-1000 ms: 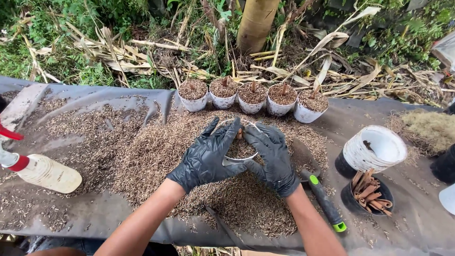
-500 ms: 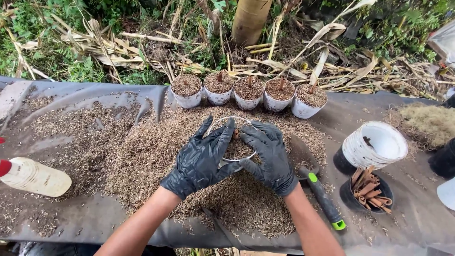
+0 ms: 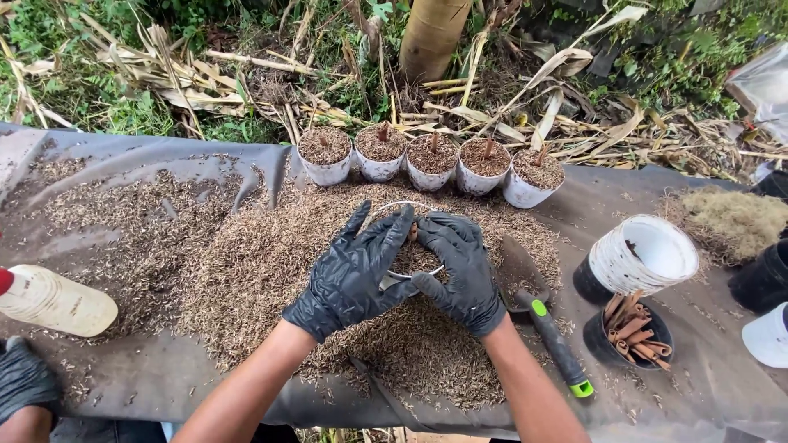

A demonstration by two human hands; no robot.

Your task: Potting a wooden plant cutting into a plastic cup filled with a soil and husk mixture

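Few packages show and no signs or screens. A cream plastic bottle (image 3: 56,301) with a red cap lies on its side at the left edge of the grey surface (image 3: 205,164), any label on it too faint to tell. At the far upper right, a clear plastic bag (image 3: 759,86) lies among dry leaves, partly cut off by the frame.

Outdoors in flat daylight: a grey tarp (image 3: 640,193) covered the work surface, and behind it lay a bank of green weeds (image 3: 98,107), dry fallen leaves (image 3: 574,123) and one yellowish trunk (image 3: 432,33).
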